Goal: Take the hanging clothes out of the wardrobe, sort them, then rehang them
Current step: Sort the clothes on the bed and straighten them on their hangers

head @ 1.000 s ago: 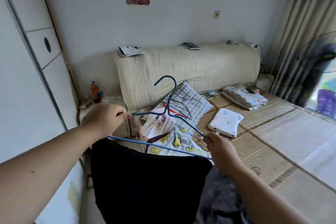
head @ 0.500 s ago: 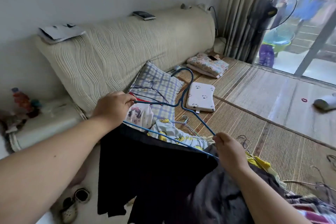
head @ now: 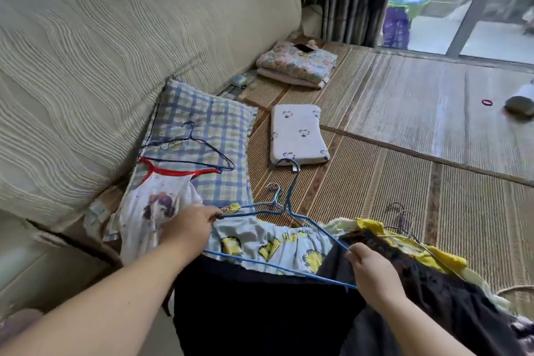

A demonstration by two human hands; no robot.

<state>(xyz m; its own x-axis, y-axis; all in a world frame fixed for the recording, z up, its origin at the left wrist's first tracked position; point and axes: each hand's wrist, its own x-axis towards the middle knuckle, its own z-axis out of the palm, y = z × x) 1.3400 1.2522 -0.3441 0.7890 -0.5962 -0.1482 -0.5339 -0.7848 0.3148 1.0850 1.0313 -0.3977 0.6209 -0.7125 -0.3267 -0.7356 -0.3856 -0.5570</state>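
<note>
- The left hand has its fingers curled round the left shoulder of a blue wire hanger.
- The right hand pinches the hanger's right shoulder between thumb and fingers.
- The hanger is held above the near edge of the woven mat, with its hook pointing away from the person.
- A black garment is draped over the hanger's bottom bar and hangs down towards the person.
- A pale blue garment with yellow cartoon prints lies under the hanger; any lettering on it is too blurred to read.
- A white garment with red trim lies on a dark hanger against the plaid pillow at the mat's left edge.
- A small white printed pillow lies just right of the plaid pillow.
- A yellow garment lies beside the right hand.
</note>
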